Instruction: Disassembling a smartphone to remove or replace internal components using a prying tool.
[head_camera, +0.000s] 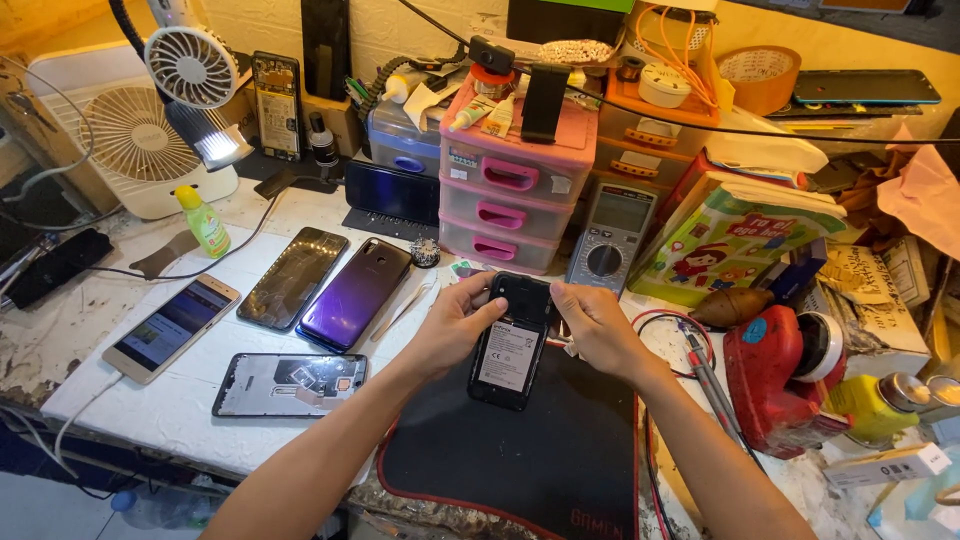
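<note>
An opened black phone lies back-up on a black mat, its battery and inner frame showing. My left hand grips its upper left edge, thumb on the top corner. On the opposite side, my right hand holds the upper right edge, fingers curled over the top. Both hands press on the phone's upper part.
To the left lie a purple phone, a cracked dark phone, a lit white phone and a phone frame. Pink drawers and a multimeter stand behind. A red tool sits right.
</note>
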